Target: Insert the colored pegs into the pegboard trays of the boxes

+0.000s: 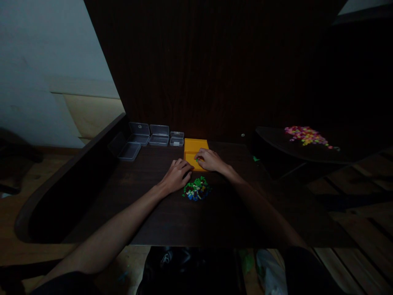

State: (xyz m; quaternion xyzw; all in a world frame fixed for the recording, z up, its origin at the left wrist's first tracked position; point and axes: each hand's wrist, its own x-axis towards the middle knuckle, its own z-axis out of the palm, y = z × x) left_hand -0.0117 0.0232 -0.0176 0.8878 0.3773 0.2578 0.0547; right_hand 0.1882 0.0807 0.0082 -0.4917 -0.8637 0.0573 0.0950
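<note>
A yellow box [195, 144] with its lid raised lies on the dark desk in front of me. My right hand [210, 159] reaches into it from the right, fingertips pinched at a small green piece [197, 159]; the exact grip is too small to see clearly. At the box's near left corner rests my left hand [177, 176], its fingers loosely spread and the thumb apart, with nothing visible in it. Just beside that thumb is a pile of small green, blue, white and brown pieces [197, 189] on the desk.
Several clear plastic cases [159, 140] stand with lids up along the back left of the desk. A raised side panel [73, 176] borders the left. On a dark shelf [273, 141] at the right lies a heap of pink, yellow and orange pieces [308, 136].
</note>
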